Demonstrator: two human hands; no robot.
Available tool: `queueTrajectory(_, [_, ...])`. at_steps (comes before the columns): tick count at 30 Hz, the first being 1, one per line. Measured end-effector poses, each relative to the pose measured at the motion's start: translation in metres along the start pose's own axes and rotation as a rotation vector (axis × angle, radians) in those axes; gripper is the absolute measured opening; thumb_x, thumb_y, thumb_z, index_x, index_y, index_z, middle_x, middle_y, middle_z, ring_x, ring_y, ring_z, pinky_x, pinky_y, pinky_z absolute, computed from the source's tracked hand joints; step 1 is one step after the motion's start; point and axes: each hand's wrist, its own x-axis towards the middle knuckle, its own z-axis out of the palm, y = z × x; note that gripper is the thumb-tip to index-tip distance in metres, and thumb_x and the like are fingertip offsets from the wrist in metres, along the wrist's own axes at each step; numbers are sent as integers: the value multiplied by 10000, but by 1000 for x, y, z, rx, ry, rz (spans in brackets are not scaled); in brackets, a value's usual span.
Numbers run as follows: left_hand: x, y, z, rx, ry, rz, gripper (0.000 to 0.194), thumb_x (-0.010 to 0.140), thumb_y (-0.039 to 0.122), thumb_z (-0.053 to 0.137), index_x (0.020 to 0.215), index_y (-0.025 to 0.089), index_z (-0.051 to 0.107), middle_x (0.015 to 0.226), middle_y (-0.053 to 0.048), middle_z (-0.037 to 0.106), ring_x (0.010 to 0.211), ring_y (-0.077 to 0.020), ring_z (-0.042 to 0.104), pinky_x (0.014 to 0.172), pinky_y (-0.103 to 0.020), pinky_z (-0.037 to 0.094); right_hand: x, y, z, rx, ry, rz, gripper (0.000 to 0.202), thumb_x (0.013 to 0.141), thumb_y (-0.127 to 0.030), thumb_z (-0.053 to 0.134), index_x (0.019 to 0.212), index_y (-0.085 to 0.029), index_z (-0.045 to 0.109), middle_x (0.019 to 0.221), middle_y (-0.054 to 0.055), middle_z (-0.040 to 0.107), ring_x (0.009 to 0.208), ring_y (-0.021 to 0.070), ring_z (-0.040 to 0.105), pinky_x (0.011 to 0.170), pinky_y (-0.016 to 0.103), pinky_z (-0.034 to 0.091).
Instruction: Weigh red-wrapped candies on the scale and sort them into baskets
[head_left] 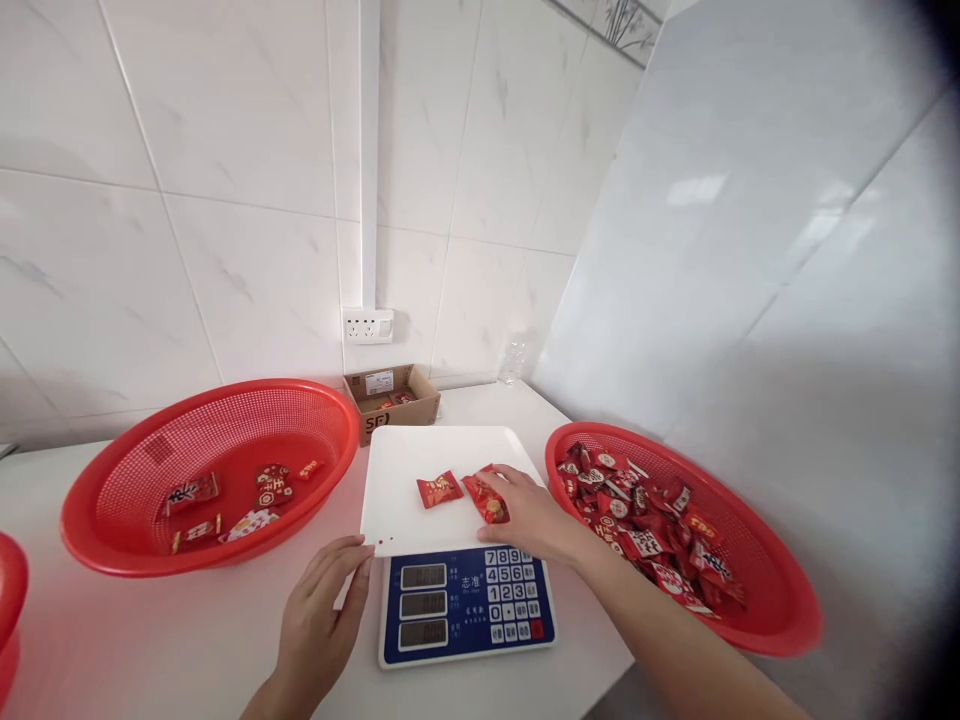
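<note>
My right hand (525, 512) is over the white tray (397, 460) of a weighing scale, its fingers closed around a red snack packet (491, 505). Just left of that lies a second red packet (440, 489), flat on the tray. My left hand (322, 605) is by the tray's near left corner, fingertips at the edge, thumb and fingers apart, nothing seen in it. Below the tray shows the scale's blue panel (472, 625) with number keys and dim displays. Small red specks dot the tray's near left corner.
A red basket (300, 400) on the left holds several packets. Another red basket (772, 610), on the right, holds a heap of red packets. Behind the scale stands a cardboard box (409, 405) with packets inside. A clear plastic bottle (513, 360) and a wall socket (367, 326) are at the back.
</note>
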Motion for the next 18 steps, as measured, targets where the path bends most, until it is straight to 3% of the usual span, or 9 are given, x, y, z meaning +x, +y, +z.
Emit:
queueTrajectory(2, [0, 0, 0, 9, 2, -1, 128, 888, 162, 485, 937, 183, 602, 872, -74, 687, 868, -160, 660, 781, -249, 540, -3, -7, 2, -140, -116, -42, 803, 663, -464, 689, 1389, -269, 407, 1537, 87, 210, 1408, 304, 123, 1105, 482, 146])
queueTrajectory(4, [0, 0, -1, 12, 0, 4, 130, 890, 163, 482, 938, 182, 601, 870, -74, 687, 873, -160, 660, 782, -247, 538, -4, -16, 7, -171, -166, -98, 755, 770, -529, 568, 1438, -292, 309, 1561, 58, 123, 1423, 273, 16, 1115, 498, 88])
queueTrajectory(7, [1, -1, 0, 12, -11, 26, 131, 894, 165, 479, 942, 183, 599, 870, -72, 686, 875, -160, 658, 792, -249, 529, -2, -27, 20, -186, -202, -152, 691, 824, -565, 484, 1442, -325, 288, 1559, 43, 132, 1421, 284, -4, 1106, 539, 33])
queueTrajectory(11, [1, -4, 0, 40, -14, 73, 141, 903, 196, 463, 938, 181, 599, 882, -76, 685, 852, -163, 663, 777, -251, 523, 1, -35, 30, -213, -212, -225, 633, 823, -550, 503, 1397, -304, 394, 1533, 61, 232, 1412, 320, 86, 1088, 582, -13])
queueTrajectory(14, [1, -7, 1, 79, -12, 93, 179, 915, 254, 442, 941, 183, 603, 884, -74, 691, 819, -168, 675, 757, -256, 526, 4, -25, 17, -100, -51, -219, 502, 830, -512, 514, 1276, -283, 548, 1443, 60, 422, 1363, 275, 282, 1111, 505, 119])
queueTrajectory(18, [-3, -10, 2, 92, -14, 92, 215, 923, 316, 424, 935, 203, 607, 856, -52, 708, 781, -165, 687, 730, -251, 534, 4, 18, -31, -64, 240, -29, 384, 888, -367, 432, 1208, -219, 583, 1307, 76, 559, 1216, 205, 479, 1038, 364, 319])
